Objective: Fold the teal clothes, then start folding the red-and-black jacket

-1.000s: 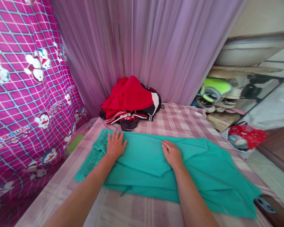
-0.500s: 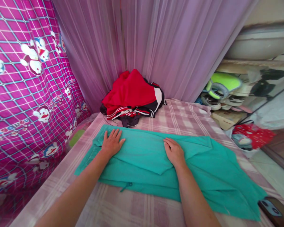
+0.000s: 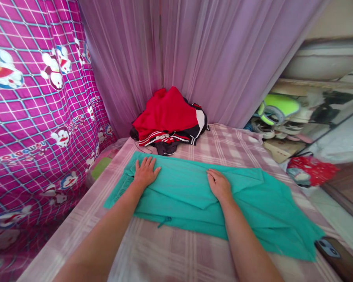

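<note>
A teal garment [image 3: 182, 186] lies folded lengthwise across the bed, with a gathered elastic band [image 3: 126, 184] at its left end and a small zipper pull [image 3: 165, 222] at its near edge. My left hand [image 3: 147, 171] rests flat on the cloth near that band, fingers spread. Farther right, my right hand [image 3: 219, 185] lies on the folded upper layer, its fingers close together and nearly straight. Neither hand lifts any fabric. The right part of the garment spreads wider, with some creases, and its far corner reaches a phone [image 3: 338, 254].
Behind the garment sits a pile of red and black clothes [image 3: 170, 113] against a purple curtain [image 3: 194, 51]. A pink patterned cloth [image 3: 47, 117] hangs at the left. To the right, past the edge of the plaid sheet [image 3: 170, 250], stand shelves with shoes [image 3: 291, 127] and a red bag [image 3: 314, 170].
The view has shifted slightly, so everything sits a little differently in the frame. Both hands stay at nearly the same places on the teal garment.
</note>
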The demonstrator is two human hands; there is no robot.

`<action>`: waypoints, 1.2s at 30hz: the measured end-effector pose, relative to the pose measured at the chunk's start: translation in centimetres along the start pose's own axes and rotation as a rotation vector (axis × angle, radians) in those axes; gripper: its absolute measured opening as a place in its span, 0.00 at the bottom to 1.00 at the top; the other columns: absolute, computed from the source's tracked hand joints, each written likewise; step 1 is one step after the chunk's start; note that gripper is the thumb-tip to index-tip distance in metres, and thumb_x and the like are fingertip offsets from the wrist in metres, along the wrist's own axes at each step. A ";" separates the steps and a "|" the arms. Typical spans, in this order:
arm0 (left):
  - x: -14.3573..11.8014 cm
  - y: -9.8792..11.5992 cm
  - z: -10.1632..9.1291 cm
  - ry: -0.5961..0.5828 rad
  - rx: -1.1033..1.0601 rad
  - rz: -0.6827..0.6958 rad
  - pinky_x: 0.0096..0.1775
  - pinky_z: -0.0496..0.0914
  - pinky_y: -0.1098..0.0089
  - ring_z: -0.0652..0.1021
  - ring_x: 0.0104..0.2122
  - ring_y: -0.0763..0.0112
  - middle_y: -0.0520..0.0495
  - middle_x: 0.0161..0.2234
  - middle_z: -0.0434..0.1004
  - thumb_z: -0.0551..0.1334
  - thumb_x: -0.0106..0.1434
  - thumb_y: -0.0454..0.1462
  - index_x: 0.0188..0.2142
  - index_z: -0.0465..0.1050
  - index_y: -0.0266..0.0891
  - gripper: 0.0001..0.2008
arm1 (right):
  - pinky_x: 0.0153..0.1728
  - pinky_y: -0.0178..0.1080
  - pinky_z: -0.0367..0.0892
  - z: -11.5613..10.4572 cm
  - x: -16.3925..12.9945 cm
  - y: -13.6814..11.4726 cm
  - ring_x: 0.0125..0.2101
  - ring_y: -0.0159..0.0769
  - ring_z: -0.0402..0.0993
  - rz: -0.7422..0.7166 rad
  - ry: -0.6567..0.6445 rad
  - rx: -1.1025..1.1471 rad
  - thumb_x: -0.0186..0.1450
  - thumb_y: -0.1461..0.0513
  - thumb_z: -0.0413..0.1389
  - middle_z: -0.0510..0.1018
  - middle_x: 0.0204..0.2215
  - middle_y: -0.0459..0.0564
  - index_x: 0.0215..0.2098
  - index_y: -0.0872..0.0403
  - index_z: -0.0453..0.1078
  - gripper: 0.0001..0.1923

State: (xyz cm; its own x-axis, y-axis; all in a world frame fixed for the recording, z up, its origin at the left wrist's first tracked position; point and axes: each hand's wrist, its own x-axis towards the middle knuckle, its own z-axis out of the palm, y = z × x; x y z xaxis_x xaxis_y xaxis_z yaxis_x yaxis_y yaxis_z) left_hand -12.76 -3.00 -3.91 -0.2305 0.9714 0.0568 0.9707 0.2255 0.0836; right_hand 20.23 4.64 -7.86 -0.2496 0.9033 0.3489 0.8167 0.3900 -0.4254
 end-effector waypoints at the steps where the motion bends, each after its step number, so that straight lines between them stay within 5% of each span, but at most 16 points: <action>1: 0.0 0.0 -0.1 -0.007 -0.002 -0.001 0.66 0.45 0.40 0.57 0.69 0.51 0.41 0.70 0.55 0.45 0.72 0.52 0.69 0.58 0.41 0.32 | 0.61 0.48 0.65 -0.2 0.1 -0.2 0.54 0.42 0.75 -0.002 -0.017 -0.014 0.70 0.60 0.45 0.81 0.51 0.53 0.47 0.52 0.80 0.22; 9: 0.3 0.0 -0.6 -0.028 -0.005 0.000 0.66 0.45 0.39 0.56 0.70 0.51 0.41 0.71 0.54 0.45 0.71 0.51 0.69 0.58 0.41 0.32 | 0.65 0.57 0.55 -2.2 -1.2 -1.4 0.65 0.46 0.61 0.018 -0.190 -0.249 0.74 0.54 0.42 0.69 0.64 0.54 0.62 0.50 0.70 0.25; 17: 0.7 -0.3 0.0 0.007 0.031 0.003 0.66 0.48 0.39 0.57 0.69 0.50 0.41 0.70 0.56 0.46 0.71 0.51 0.68 0.59 0.42 0.32 | 0.65 0.63 0.48 -7.7 -3.0 7.1 0.69 0.48 0.51 0.333 -0.219 -0.442 0.74 0.52 0.41 0.58 0.70 0.58 0.69 0.51 0.59 0.28; 20: 0.7 -0.2 -0.1 0.005 0.041 0.002 0.66 0.48 0.39 0.57 0.69 0.51 0.41 0.70 0.55 0.45 0.71 0.51 0.69 0.58 0.41 0.32 | 0.64 0.66 0.47 -8.9 -2.7 7.7 0.69 0.52 0.52 0.409 -0.196 -0.413 0.74 0.52 0.40 0.59 0.69 0.60 0.68 0.53 0.61 0.28; 23: 0.6 -0.1 -0.2 0.007 0.052 0.007 0.65 0.49 0.38 0.57 0.69 0.50 0.40 0.70 0.56 0.45 0.71 0.51 0.69 0.58 0.41 0.32 | 0.64 0.67 0.45 -8.4 -1.8 5.2 0.68 0.56 0.51 0.415 -0.097 -0.340 0.75 0.51 0.39 0.60 0.68 0.64 0.66 0.56 0.63 0.30; 26: 0.6 -0.2 -0.2 0.020 0.063 0.008 0.65 0.50 0.38 0.58 0.69 0.50 0.40 0.70 0.57 0.46 0.70 0.50 0.68 0.59 0.41 0.32 | 0.65 0.65 0.46 -6.8 -0.8 1.7 0.68 0.53 0.52 0.278 -0.053 -0.266 0.75 0.51 0.38 0.60 0.68 0.61 0.68 0.54 0.62 0.29; 29: 0.6 -0.1 -0.2 0.022 0.064 0.006 0.66 0.50 0.38 0.58 0.69 0.50 0.40 0.70 0.56 0.46 0.70 0.51 0.68 0.59 0.41 0.32 | 0.65 0.63 0.48 -5.4 0.0 0.1 0.67 0.48 0.55 0.151 -0.142 -0.226 0.75 0.51 0.38 0.64 0.67 0.55 0.66 0.48 0.64 0.27; 32: 0.6 -0.1 -0.4 0.007 0.066 -0.006 0.66 0.49 0.39 0.58 0.69 0.50 0.40 0.70 0.55 0.46 0.70 0.51 0.69 0.59 0.40 0.33 | 0.64 0.62 0.50 -5.9 0.7 1.6 0.64 0.46 0.62 0.223 -0.217 -0.290 0.76 0.53 0.39 0.69 0.64 0.53 0.60 0.47 0.70 0.24; 36: 0.5 0.1 -0.5 -0.004 0.086 -0.010 0.67 0.48 0.40 0.56 0.69 0.51 0.40 0.71 0.54 0.45 0.71 0.51 0.69 0.57 0.39 0.33 | 0.60 0.54 0.58 -9.1 1.7 5.7 0.59 0.48 0.69 0.355 -0.169 -0.413 0.75 0.58 0.39 0.75 0.58 0.60 0.57 0.55 0.73 0.24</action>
State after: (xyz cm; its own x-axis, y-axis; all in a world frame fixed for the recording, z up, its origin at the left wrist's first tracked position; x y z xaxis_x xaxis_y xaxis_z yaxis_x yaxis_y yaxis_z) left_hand -12.82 -2.50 -3.33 -0.2400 0.9693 0.0527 0.9707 0.2404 -0.0012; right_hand 29.20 6.76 -2.08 0.0250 0.9955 0.0911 0.9928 -0.0140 -0.1189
